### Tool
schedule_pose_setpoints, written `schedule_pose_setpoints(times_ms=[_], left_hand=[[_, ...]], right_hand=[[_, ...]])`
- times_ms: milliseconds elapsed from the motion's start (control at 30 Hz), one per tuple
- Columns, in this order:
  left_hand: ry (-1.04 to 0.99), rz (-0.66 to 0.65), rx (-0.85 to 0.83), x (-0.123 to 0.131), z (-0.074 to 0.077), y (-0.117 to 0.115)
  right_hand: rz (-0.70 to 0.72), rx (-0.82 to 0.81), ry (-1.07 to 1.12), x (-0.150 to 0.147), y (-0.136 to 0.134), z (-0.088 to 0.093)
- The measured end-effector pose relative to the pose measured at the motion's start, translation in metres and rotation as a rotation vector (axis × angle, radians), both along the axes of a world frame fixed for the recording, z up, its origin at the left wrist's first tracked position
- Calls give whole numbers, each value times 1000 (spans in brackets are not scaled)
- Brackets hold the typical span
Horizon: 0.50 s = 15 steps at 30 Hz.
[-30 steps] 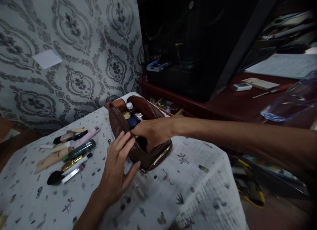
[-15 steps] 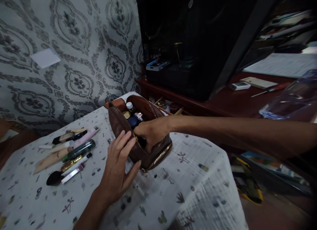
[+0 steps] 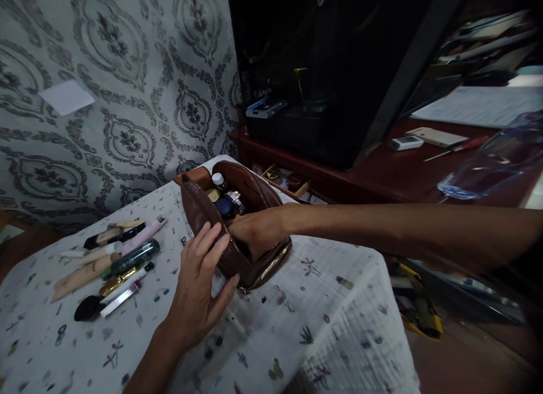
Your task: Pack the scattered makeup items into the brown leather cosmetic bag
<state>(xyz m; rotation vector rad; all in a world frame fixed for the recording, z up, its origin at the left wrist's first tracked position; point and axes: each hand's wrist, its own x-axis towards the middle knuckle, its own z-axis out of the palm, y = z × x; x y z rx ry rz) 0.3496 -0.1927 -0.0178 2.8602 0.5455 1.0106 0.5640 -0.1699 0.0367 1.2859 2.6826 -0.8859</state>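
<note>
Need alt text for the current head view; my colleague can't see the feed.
A person's right hand is inside an open brown bag while the left hand touches its outer side. A white-capped bottle also shows inside; the bag sits on a patterned white cloth, with cosmetics lying toward the picture's left.

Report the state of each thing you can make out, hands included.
Brown leather zip bag: unzipped, mouth open.
Left hand: spread, fingers resting against the bag.
Right hand: inside the bag, fingers hidden, grip unclear.
Dark bottle with white cap: capped, in the bag.
Green translucent cylindrical bottle: lying on its side.
Black-bristled brush: lying down.
Shallow wooden drawer: open.
</note>
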Motion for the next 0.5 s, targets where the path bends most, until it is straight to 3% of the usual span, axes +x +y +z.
schedule_pose_setpoints(times_ms=[167,500], left_hand=[[-11,-2,-5,-1,0,0],[-22,-9,-14,1,0,0]], right_hand=[[-32,-256,-147,0,6,20],[-34,-15,-276,-9,-3,26]])
